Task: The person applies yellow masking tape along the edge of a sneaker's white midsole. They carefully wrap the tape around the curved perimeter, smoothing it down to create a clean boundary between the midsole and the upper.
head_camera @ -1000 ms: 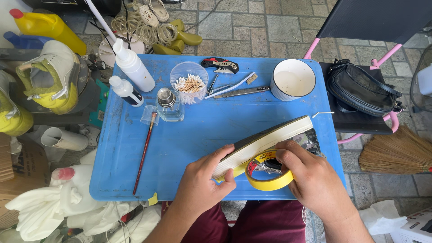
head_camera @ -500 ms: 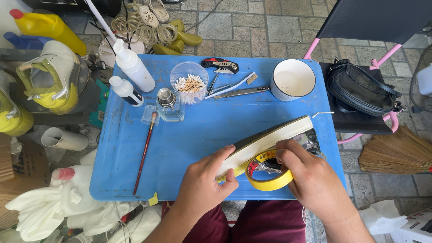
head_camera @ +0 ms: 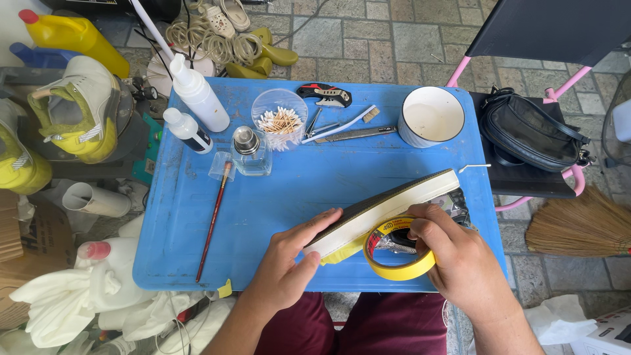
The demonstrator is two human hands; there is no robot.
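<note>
A shoe lies on its side on the blue table, its white sole edge and dark tread facing me. My left hand rests flat against the heel end, fingers stretched along the sole where yellow tape covers the edge. My right hand grips a yellow roll of masking tape just below the sole, thumb and fingers on the roll's rim. A strip of tape runs from the roll to the heel.
On the table's far side stand a white bowl, a cup of cotton swabs, a small glass jar, two white bottles, a toothbrush and a paintbrush. A black bag lies on a chair at right. Shoes and bottles crowd the left floor.
My left hand has opened from a thumb-and-finger pinch on the heel to lying flat along the sole. The tape roll and right hand shifted slightly right and down.
</note>
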